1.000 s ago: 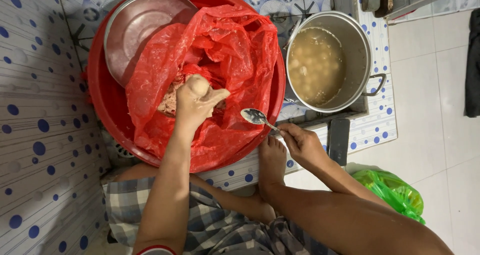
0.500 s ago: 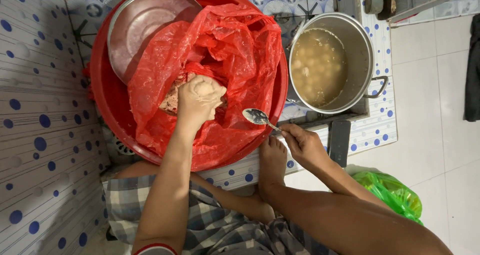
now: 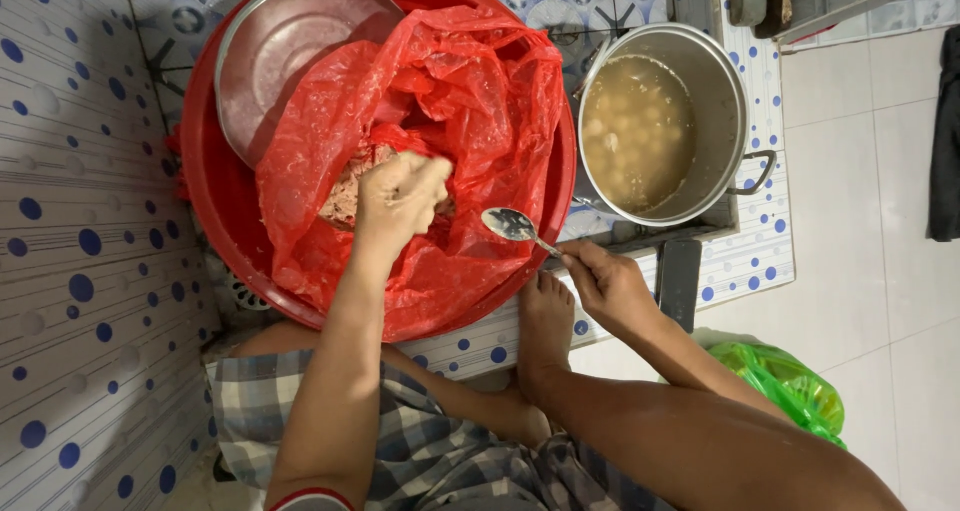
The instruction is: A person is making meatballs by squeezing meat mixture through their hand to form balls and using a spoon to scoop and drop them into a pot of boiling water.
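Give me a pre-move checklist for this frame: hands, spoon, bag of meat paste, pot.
1. Left hand has hold of the meat paste inside the red plastic bag: ok, fingers closed on a lump.
2. Right hand grips the spoon by its handle: ok.
3. Spoon bowl empty and facing up: ok.
4. Bag mouth open and resting in the red basin: ok.
5. Pot upright, uncovered, with broth and pale balls showing: ok.
6. Whether the broth is hot: cannot tell.
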